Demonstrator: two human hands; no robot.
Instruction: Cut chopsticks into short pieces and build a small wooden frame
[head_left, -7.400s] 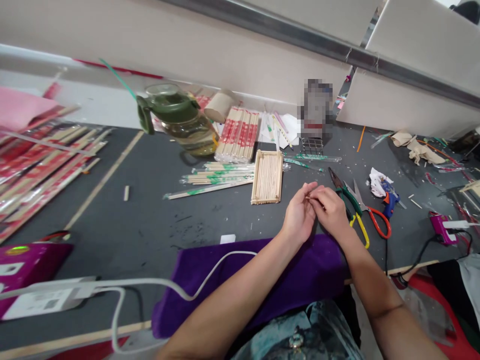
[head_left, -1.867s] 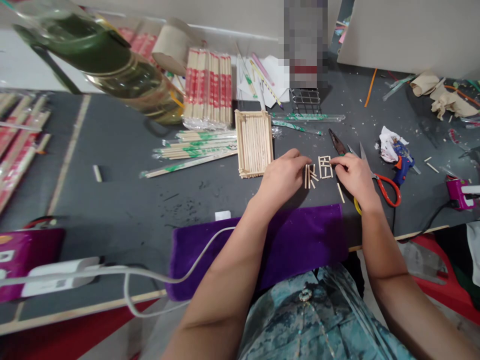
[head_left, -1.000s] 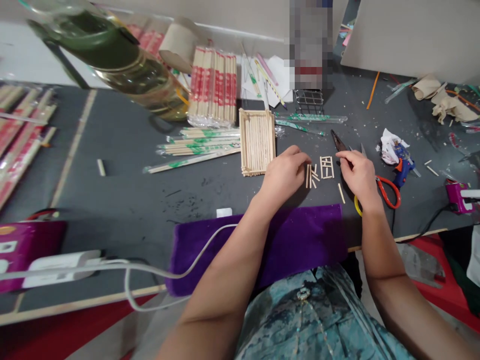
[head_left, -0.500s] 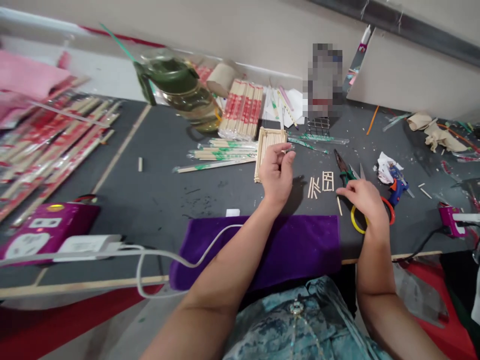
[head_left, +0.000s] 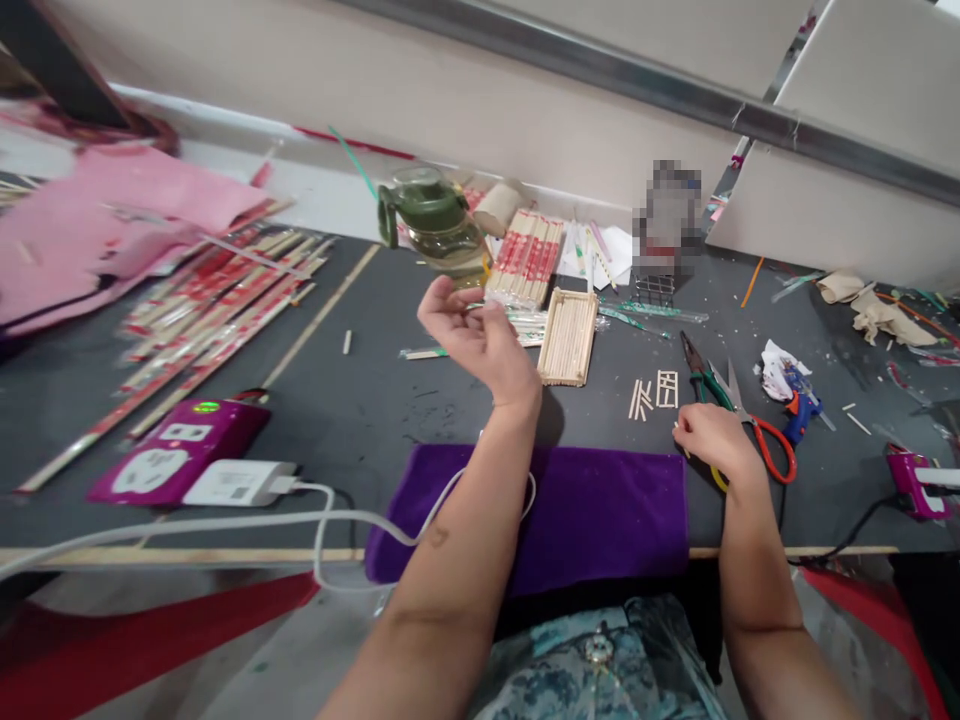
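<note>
My left hand (head_left: 480, 342) is raised over the table, its fingers loosely curled and apart, with nothing visible in it. Beside it lies a shallow tray built of wooden sticks (head_left: 568, 340). My right hand (head_left: 712, 437) is low at the table, thumb and fingertips pinched on a short wooden stick (head_left: 677, 427), of which only the end shows. Partly under that hand are scissors (head_left: 772, 450) with red and yellow handles, next to green-handled pliers (head_left: 697, 368). A small lattice of sticks (head_left: 667, 389) and several loose stick pieces (head_left: 640, 399) lie just beyond it.
A glass jug with a green lid (head_left: 435, 215) and bundled chopsticks (head_left: 527, 257) stand at the back. Blue hot glue gun (head_left: 804, 405) is at right. Purple cloth (head_left: 607, 510), purple power strip (head_left: 180, 455) and a white cable (head_left: 247, 522) lie in front.
My left hand has moved left, off the stick tray, and its fingers have spread somewhat. My right hand has come down onto the short stick and closed. The view has shifted.
</note>
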